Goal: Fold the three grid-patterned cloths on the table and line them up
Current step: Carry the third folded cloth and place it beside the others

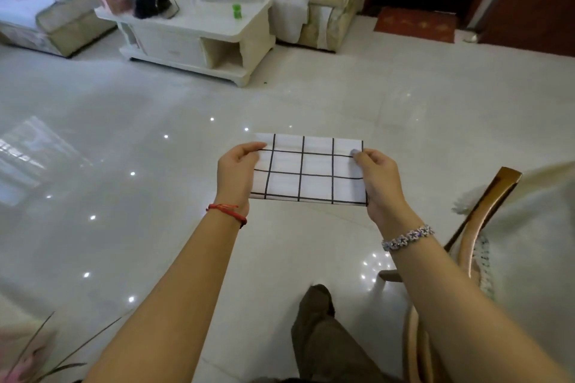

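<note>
Above glossy white floor, one grid-patterned cloth hanging taut in mid-air between two hands: white fabric, thin black lines, folded into flat rectangle. Left hand pinching left edge, grip clamped on cloth; right hand pinching right edge likewise. Red string bracelet circling left wrist, beaded silver bracelet circling right. Wooden chair standing at right.

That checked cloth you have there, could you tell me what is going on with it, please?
A person holds one folded grid-patterned cloth in the air above a glossy tiled floor, the left hand pinching its left edge and the right hand its right edge. The cloth looks like a neat flat rectangle. The other two cloths and the work table are not in view, so the lining up cannot be judged.
</note>
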Available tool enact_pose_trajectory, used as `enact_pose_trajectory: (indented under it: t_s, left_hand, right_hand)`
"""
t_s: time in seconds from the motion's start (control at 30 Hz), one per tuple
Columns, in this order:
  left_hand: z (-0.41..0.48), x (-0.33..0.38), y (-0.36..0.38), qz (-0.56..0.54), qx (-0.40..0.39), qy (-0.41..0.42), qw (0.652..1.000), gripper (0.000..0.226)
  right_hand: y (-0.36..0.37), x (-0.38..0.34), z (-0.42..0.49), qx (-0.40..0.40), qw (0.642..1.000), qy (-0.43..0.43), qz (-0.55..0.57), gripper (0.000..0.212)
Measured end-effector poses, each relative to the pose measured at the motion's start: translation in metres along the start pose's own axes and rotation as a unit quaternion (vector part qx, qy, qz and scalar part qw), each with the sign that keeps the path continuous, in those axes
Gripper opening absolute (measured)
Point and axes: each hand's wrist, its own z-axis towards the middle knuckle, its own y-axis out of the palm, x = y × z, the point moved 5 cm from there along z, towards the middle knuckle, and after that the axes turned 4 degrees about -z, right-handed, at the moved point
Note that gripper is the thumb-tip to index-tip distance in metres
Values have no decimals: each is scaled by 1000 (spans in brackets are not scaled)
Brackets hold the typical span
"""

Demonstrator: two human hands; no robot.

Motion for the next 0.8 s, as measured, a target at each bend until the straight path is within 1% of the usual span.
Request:
enact_pose_trajectory:
  t_s: [0.1,0.3,0.53,0.8]
  left_hand:
    - [44,6,43,-4,-21,1,1000,28]
    - [112,26,133,-2,-62,29,998,26]
    - [167,22,222,15,-99,13,995,27]
    - [238,14,336,30,-184,-19,982,28]
  right_hand:
    - [-8,-20,49,16,1000,-6,7,17]
    - [-39,-51,138,57,998,-8,8,15]
    - [-80,-65,212,110,994,4,13,13]
    - [-126,-82,290,203,978,8,39,15]
